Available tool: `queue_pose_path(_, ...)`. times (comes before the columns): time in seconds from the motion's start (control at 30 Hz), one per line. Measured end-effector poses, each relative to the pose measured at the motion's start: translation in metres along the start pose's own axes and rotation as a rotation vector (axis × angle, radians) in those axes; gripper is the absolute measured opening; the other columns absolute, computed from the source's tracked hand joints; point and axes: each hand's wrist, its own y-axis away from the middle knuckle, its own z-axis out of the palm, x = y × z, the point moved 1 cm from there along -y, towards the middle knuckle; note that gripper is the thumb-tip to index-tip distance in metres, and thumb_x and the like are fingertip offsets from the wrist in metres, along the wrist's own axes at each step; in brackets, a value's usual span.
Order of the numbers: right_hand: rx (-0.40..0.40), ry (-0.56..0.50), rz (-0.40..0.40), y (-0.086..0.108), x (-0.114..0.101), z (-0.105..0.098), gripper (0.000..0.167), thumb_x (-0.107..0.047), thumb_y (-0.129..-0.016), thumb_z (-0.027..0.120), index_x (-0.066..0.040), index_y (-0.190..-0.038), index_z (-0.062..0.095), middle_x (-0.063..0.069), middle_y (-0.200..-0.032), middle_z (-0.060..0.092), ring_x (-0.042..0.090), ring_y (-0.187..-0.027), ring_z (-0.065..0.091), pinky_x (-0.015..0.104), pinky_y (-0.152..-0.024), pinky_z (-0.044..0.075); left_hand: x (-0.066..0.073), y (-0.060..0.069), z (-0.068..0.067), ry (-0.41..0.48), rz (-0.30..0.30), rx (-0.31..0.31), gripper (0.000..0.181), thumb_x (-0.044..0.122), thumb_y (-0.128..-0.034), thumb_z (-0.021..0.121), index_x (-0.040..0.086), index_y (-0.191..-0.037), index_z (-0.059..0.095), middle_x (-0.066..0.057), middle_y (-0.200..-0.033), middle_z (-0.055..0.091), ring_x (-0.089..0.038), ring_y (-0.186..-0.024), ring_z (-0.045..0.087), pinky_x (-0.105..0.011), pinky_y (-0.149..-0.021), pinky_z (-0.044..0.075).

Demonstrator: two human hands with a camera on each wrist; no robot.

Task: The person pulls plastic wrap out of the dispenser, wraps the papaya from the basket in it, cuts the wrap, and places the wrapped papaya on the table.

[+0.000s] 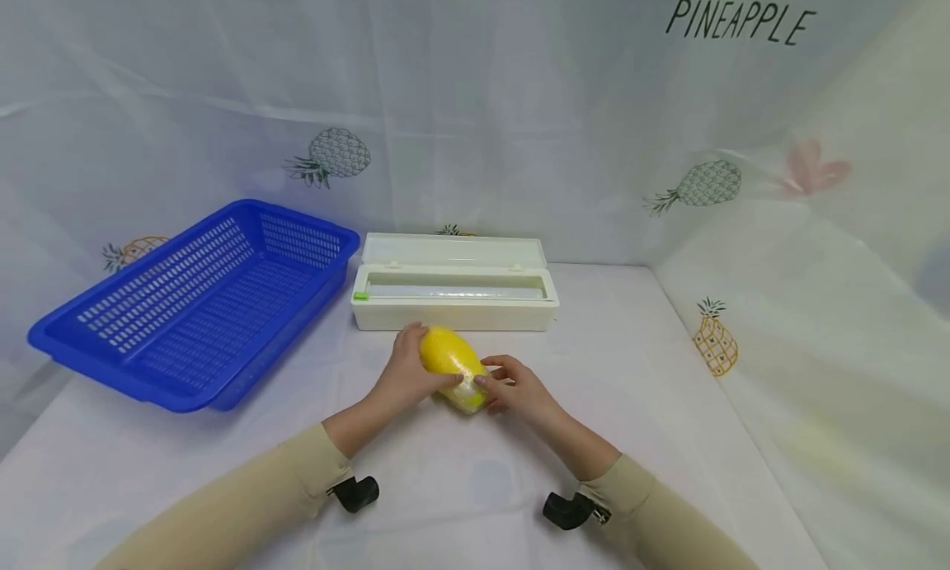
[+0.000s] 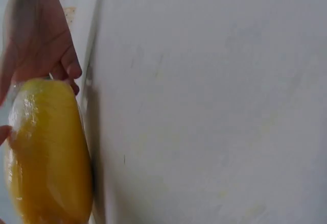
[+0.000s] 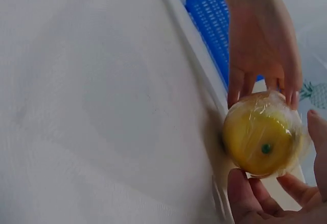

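Observation:
A yellow, oblong fruit (image 1: 449, 355) wrapped in clear, glossy film lies on the white cloth in front of the white box. My left hand (image 1: 407, 369) holds its left side, thumb across the near face and fingers round the far end. At the right end, my right hand (image 1: 517, 386) has its thumb on the film and fingers curled beside it. The right wrist view shows the fruit's rounded end (image 3: 263, 134) with a small green spot, the right fingers (image 3: 245, 196) under it. In the left wrist view the wrapped fruit (image 2: 51, 157) fills the lower left.
A white film dispenser box (image 1: 454, 315) stands behind the hands with its lid (image 1: 454, 251) raised, a roll (image 1: 454, 292) inside and a green piece at its left. To the left sits a blue perforated basket (image 1: 245, 306). A pineapple-printed curtain (image 1: 505, 124) hangs behind.

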Motion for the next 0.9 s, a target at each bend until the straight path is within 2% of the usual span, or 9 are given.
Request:
queue_pose_path(0.13,0.011,-0.012,0.006,-0.002,0.002,0.007,0.043,-0.021,-0.094,0.067,0.000,-0.129,0.052,0.017,-0.104,0.057,0.021,-0.070,0.063,0.036,-0.069,0.058,-0.004,0.007,0.001,0.023,-0.034,0.026,0.103,0.030,-0.0704,0.086,0.000,-0.146,0.023,-0.023,-0.144,0.031,-0.038,-0.126,0.041,-0.053,-0.109,0.033)
queue_pose_path(0.27,-0.016,-0.032,0.035,-0.002,0.000,0.012,0.044,-0.026,-0.098,0.061,-0.002,-0.134,0.049,0.016,-0.096,0.058,0.021,-0.062,0.063,0.035,-0.062,0.058,-0.010,0.012,0.000,0.009,-0.065,0.059,0.111,0.034,-0.0695,0.088,0.005,-0.151,0.019,-0.025,-0.144,0.026,-0.040,-0.124,0.040,-0.055,-0.107,0.034)
queue_pose_path(0.4,-0.022,-0.093,0.053,-0.003,-0.004,0.015,0.045,-0.031,-0.101,0.055,-0.006,-0.138,0.047,0.015,-0.087,0.062,0.024,-0.054,0.064,0.038,-0.054,0.058,-0.016,0.016,-0.002,0.024,-0.079,0.062,0.106,0.034,-0.0698,0.088,0.007,-0.151,0.025,-0.026,-0.142,0.024,-0.041,-0.124,0.039,-0.055,-0.106,0.034)
queue_pose_path(0.5,-0.008,-0.087,0.035,-0.002,-0.005,0.015,0.046,-0.032,-0.101,0.054,-0.006,-0.139,0.049,0.014,-0.083,0.065,0.026,-0.052,0.064,0.040,-0.053,0.057,-0.017,0.017,-0.006,0.046,-0.088,0.037,0.098,0.035,-0.0722,0.086,0.003,-0.147,0.031,-0.027,-0.141,0.027,-0.041,-0.123,0.039,-0.055,-0.106,0.034)
queue_pose_path(0.57,-0.002,-0.059,0.014,-0.002,-0.006,0.013,0.046,-0.030,-0.100,0.056,-0.007,-0.139,0.051,0.013,-0.086,0.066,0.027,-0.054,0.065,0.039,-0.056,0.058,-0.017,0.016,-0.011,0.073,-0.118,0.011,0.091,0.037,-0.0761,0.082,0.003,-0.145,0.032,-0.028,-0.140,0.030,-0.042,-0.122,0.040,-0.056,-0.104,0.035)
queue_pose_path(0.77,-0.012,0.008,-0.051,-0.002,-0.015,0.002,0.048,-0.023,-0.094,0.066,-0.012,-0.140,0.054,0.016,-0.115,0.059,0.029,-0.071,0.067,0.038,-0.072,0.058,-0.011,0.008,-0.028,0.178,-0.229,-0.066,0.074,0.039,-0.0874,0.070,0.009,-0.140,0.028,-0.028,-0.141,0.040,-0.039,-0.123,0.045,-0.053,-0.103,0.039)
queue_pose_path(0.9,0.015,0.011,-0.049,-0.006,-0.022,-0.005,0.055,-0.017,-0.086,0.076,-0.013,-0.137,0.057,0.013,-0.125,0.057,0.026,-0.079,0.066,0.037,-0.075,0.058,-0.009,0.001,-0.034,0.227,-0.249,-0.083,0.069,0.037,-0.0920,0.065,0.009,-0.140,0.024,-0.028,-0.141,0.044,-0.035,-0.118,0.052,-0.045,-0.097,0.047)
